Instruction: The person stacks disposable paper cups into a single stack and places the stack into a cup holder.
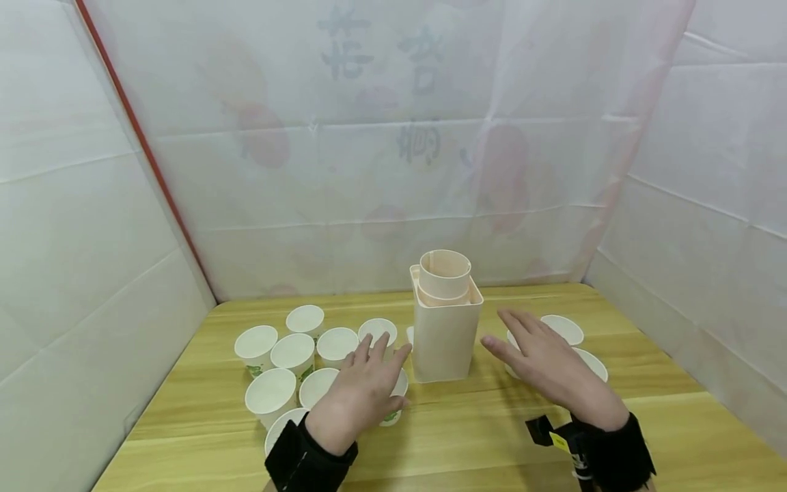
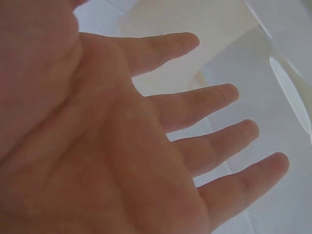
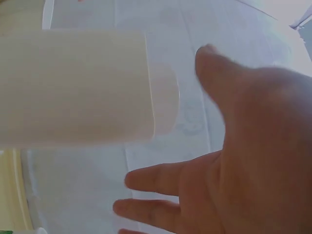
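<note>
A cream square-sided container [image 1: 445, 342] stands upright on the table, with a round cream cylinder [image 1: 445, 273] rising out of its top. My left hand [image 1: 363, 389] is held over the paper cups on the left, fingers spread and holding nothing; its bare palm [image 2: 112, 136] fills much of the left wrist view. On the other side of the container, my right hand [image 1: 547, 362] hovers with thumb and fingers apart, also holding nothing. In the right wrist view the container [image 3: 73, 87] appears sideways, apart from the right hand [image 3: 234, 146].
Several white paper cups [image 1: 270, 393] with green print stand grouped on the left of the wooden table [image 1: 455, 444]. A few more cups [image 1: 562, 329] stand at the right, partly hidden by my right hand. White sheeting [image 1: 381, 171] encloses the back and sides.
</note>
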The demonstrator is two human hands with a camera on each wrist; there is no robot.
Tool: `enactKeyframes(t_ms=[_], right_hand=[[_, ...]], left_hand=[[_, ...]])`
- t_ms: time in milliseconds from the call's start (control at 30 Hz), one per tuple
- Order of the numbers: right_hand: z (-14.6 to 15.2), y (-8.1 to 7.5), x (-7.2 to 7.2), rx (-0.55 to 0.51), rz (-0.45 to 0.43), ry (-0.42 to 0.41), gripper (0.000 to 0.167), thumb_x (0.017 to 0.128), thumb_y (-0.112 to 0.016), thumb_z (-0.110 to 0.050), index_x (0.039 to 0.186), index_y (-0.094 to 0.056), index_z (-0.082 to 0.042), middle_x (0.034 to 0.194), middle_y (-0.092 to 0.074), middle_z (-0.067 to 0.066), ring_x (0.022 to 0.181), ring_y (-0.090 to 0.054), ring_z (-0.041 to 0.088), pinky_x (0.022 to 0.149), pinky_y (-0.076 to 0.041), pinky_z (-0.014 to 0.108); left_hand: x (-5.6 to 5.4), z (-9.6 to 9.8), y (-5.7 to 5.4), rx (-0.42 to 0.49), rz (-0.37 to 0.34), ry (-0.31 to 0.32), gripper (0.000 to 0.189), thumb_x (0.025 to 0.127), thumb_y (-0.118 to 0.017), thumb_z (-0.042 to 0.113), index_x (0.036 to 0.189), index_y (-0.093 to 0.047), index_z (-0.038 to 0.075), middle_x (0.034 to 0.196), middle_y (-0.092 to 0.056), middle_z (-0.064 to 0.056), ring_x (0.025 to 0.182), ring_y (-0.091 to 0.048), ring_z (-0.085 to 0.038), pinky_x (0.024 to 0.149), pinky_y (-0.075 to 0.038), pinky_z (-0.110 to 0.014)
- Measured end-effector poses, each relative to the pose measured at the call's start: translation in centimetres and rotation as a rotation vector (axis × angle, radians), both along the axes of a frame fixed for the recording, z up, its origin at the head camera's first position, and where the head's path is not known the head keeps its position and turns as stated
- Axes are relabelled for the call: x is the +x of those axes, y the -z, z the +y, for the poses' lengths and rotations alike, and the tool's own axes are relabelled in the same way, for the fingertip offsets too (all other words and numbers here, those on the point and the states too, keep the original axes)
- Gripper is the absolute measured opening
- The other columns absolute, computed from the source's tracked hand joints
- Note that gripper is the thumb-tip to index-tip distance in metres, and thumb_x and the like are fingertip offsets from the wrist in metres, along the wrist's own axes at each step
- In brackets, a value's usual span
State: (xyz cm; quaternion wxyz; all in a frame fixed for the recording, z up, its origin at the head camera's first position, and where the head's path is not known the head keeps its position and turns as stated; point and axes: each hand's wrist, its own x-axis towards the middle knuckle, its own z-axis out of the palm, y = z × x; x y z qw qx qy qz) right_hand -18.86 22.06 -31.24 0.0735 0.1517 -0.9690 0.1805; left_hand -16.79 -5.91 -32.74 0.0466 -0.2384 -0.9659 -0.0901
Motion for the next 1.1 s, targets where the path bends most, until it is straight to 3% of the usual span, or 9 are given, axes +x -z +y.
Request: enactKeyframes(t_ms=[200,400,533,767,933,1100], right_hand=[[-0.2,1.0,0.7,-0.018,-0.025,-0.042,0.069,0.092,-0.037,-0.056,0.135,-0.041,-0.003,0.135,-0.04,0.019,0.123,-0.035,0.041,0.092,-0.032,0.059],[-0.7,2.1,1.0,-0.004,-0.074,-0.073,0.068,0.09,-0.038,-0.058,0.132,-0.046,-0.005,0.133,-0.044,0.015,0.12,-0.041,0.037,0.092,-0.035,0.055],[-0.9,3.1,0.9,-0.008,-0.128,-0.1,0.065,0.09,-0.039,-0.058,0.131,-0.047,-0.007,0.131,-0.045,0.013,0.118,-0.043,0.035,0.087,-0.04,0.053],[-1.4,5.8,0.2,-0.068,-0.232,-0.242,0.061,0.09,-0.043,-0.055,0.131,-0.048,-0.01,0.131,-0.046,0.015,0.118,-0.044,0.034,0.087,-0.04,0.054],[-2.3,7.8,-0.6,-0.144,-0.231,-0.351,0.055,0.089,-0.047,-0.052,0.123,-0.053,-0.009,0.12,-0.056,0.008,0.107,-0.054,0.027,0.084,-0.045,0.047],[-3.4,10.1,-1.6,-0.368,-0.315,-0.434,0.043,0.091,-0.051,-0.042,0.12,-0.054,-0.011,0.116,-0.057,0.005,0.103,-0.057,0.021,0.084,-0.047,0.034]], left_hand=[[-0.3,0.3,0.3,-0.032,0.035,0.009,0.068,0.076,-0.071,0.041,0.134,-0.042,0.019,0.139,-0.035,-0.019,0.125,-0.03,-0.044,0.096,-0.032,-0.055],[-0.5,0.7,0.5,-0.047,0.029,0.014,0.066,0.076,-0.072,0.037,0.133,-0.044,0.019,0.136,-0.038,-0.019,0.123,-0.035,-0.044,0.096,-0.032,-0.055],[-0.5,0.8,0.6,-0.072,0.064,0.026,0.065,0.074,-0.074,0.035,0.13,-0.046,0.019,0.132,-0.042,-0.019,0.118,-0.04,-0.043,0.094,-0.035,-0.053],[-0.8,1.0,1.0,-0.108,0.093,0.041,0.064,0.07,-0.078,0.034,0.127,-0.05,0.026,0.127,-0.048,-0.017,0.112,-0.046,-0.038,0.089,-0.04,-0.052],[-1.0,1.1,1.0,-0.138,0.104,0.047,0.059,0.069,-0.079,0.034,0.122,-0.055,0.026,0.121,-0.051,-0.013,0.109,-0.049,-0.035,0.085,-0.043,-0.05],[-1.0,1.0,1.1,-0.148,0.146,0.057,0.054,0.068,-0.08,0.032,0.117,-0.058,0.024,0.11,-0.054,-0.007,0.102,-0.053,-0.031,0.077,-0.046,-0.047]])
